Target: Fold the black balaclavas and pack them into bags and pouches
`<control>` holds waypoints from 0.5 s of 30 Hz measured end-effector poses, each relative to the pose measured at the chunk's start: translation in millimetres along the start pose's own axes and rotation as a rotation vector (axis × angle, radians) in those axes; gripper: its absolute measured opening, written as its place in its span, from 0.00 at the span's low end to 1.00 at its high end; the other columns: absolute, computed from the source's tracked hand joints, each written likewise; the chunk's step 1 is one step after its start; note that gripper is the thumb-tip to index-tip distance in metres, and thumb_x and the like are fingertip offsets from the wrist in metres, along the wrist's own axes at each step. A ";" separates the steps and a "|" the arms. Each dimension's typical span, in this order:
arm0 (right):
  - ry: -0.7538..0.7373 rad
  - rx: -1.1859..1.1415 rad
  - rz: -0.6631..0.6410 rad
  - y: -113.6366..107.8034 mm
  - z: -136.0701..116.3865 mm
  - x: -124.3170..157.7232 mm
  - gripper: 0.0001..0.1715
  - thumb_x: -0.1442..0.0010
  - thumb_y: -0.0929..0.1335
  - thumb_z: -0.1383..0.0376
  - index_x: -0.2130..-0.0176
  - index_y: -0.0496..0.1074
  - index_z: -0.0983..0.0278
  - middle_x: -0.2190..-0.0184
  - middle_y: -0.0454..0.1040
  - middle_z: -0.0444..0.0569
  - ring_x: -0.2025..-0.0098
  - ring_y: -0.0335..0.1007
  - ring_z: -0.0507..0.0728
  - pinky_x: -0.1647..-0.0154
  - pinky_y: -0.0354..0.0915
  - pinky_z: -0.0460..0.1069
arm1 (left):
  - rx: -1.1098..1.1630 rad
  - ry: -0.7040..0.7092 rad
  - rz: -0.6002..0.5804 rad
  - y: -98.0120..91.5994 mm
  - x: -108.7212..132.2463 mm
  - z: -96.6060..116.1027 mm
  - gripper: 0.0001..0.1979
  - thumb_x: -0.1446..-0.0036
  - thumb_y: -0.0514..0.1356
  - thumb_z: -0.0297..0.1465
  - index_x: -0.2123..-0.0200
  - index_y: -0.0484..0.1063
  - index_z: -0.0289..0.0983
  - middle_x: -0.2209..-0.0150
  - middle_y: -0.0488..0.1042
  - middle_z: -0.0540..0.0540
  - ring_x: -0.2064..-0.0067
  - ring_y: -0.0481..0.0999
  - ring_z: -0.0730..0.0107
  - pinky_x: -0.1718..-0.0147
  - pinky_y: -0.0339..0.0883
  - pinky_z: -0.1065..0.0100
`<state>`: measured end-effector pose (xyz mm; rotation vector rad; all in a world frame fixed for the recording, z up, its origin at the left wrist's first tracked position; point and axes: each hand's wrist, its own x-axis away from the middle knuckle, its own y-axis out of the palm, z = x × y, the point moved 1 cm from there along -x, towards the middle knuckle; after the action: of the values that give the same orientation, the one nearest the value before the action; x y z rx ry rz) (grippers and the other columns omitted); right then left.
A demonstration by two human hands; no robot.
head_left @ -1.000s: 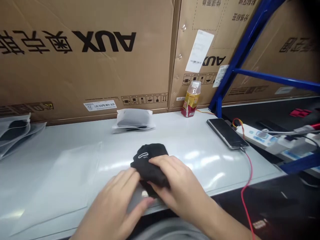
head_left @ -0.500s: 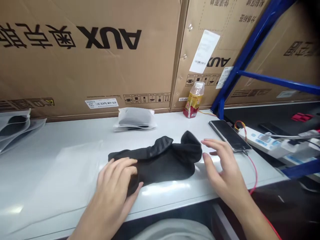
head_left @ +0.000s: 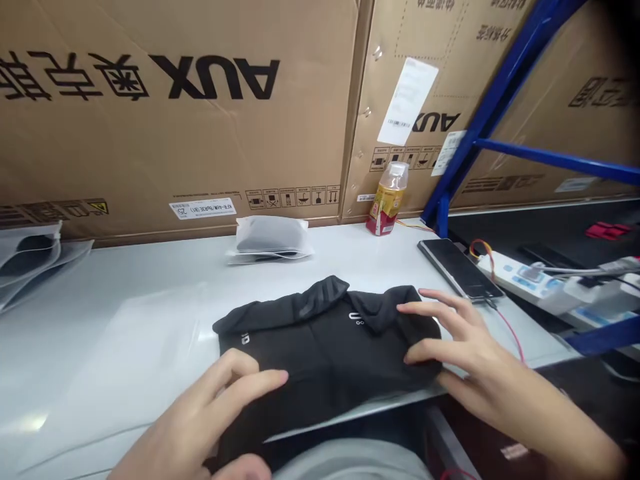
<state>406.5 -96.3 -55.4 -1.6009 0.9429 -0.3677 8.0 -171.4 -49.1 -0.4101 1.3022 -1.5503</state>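
Note:
A black cloth item [head_left: 320, 360] with small white printing lies spread on the white table, its near left part reaching over the front edge. Its far side is folded over in a loose roll with a dark striped patch; the exact kind of item is unclear. My left hand [head_left: 215, 407] grips the near left part, index finger lying across the top and thumb lower down. At the right end, my right hand [head_left: 465, 347] holds the cloth, fingertips on top and thumb mostly hidden beside the edge.
Clear zip bags [head_left: 273, 237] with dark contents lie behind the cloth, and more bags [head_left: 35, 257] sit far left. A drink bottle [head_left: 387, 200], a phone [head_left: 459, 269] on a red cable and a power strip [head_left: 525, 277] stand right. Large cardboard boxes [head_left: 175, 147] and a blue frame [head_left: 480, 127] border the table.
The black cloth has been spread wider and toward me, baring white printing. My left hand has moved nearer the front edge, and my right hand has gone from beside the cloth to holding it.

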 end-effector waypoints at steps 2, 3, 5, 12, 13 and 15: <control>-0.022 -0.079 -0.072 -8.4 -5.6 8.1 0.13 0.36 0.70 0.65 0.53 0.80 0.51 0.31 0.65 0.48 0.26 0.49 0.74 0.37 0.67 0.70 | 0.105 -0.123 -0.068 -1.2 -5.3 0.7 0.20 0.28 0.52 0.49 0.43 0.73 0.46 0.53 0.76 0.44 0.56 0.78 0.64 0.58 0.77 0.70; -0.021 -0.126 -0.100 -11.0 -8.6 8.5 0.11 0.34 0.69 0.63 0.54 0.80 0.52 0.33 0.68 0.49 0.27 0.53 0.73 0.37 0.68 0.68 | 0.146 -0.191 -0.102 -1.3 -9.5 0.5 0.19 0.26 0.48 0.46 0.45 0.72 0.45 0.54 0.76 0.45 0.56 0.78 0.64 0.58 0.76 0.70; 0.008 -0.196 -0.139 -13.1 -13.1 2.2 0.11 0.30 0.67 0.60 0.56 0.81 0.52 0.41 0.75 0.50 0.36 0.67 0.68 0.39 0.71 0.64 | 0.185 -0.314 -0.158 -1.2 -19.7 -0.5 0.18 0.24 0.44 0.42 0.51 0.71 0.45 0.59 0.76 0.47 0.58 0.77 0.66 0.59 0.74 0.70; 0.196 -0.110 -0.100 0.6 -7.3 -32.0 0.21 0.26 0.63 0.53 0.39 0.75 0.52 0.41 0.74 0.51 0.53 0.79 0.60 0.49 0.76 0.56 | -0.008 -0.248 -0.458 -5.4 -42.5 -1.1 0.17 0.32 0.59 0.42 0.41 0.72 0.56 0.36 0.72 0.50 0.43 0.79 0.57 0.49 0.77 0.60; 0.263 -0.080 -0.054 3.7 -5.1 -33.5 0.26 0.26 0.63 0.52 0.33 0.69 0.53 0.38 0.72 0.53 0.59 0.80 0.59 0.54 0.78 0.55 | -0.057 -0.226 -0.464 -6.3 -43.5 -2.7 0.26 0.35 0.62 0.42 0.35 0.67 0.60 0.29 0.65 0.51 0.35 0.73 0.50 0.43 0.75 0.54; 0.385 0.006 0.062 9.0 -3.7 -35.8 0.35 0.27 0.63 0.52 0.26 0.55 0.55 0.34 0.69 0.56 0.65 0.80 0.58 0.63 0.78 0.56 | -0.153 -0.203 -0.464 -6.3 -46.8 -8.1 0.44 0.41 0.68 0.44 0.26 0.52 0.62 0.22 0.48 0.51 0.25 0.56 0.40 0.35 0.65 0.41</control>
<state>378.3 -72.3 -53.6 -1.5191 1.2777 -0.6495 18.3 -128.3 -30.8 -0.9972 1.2228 -1.7345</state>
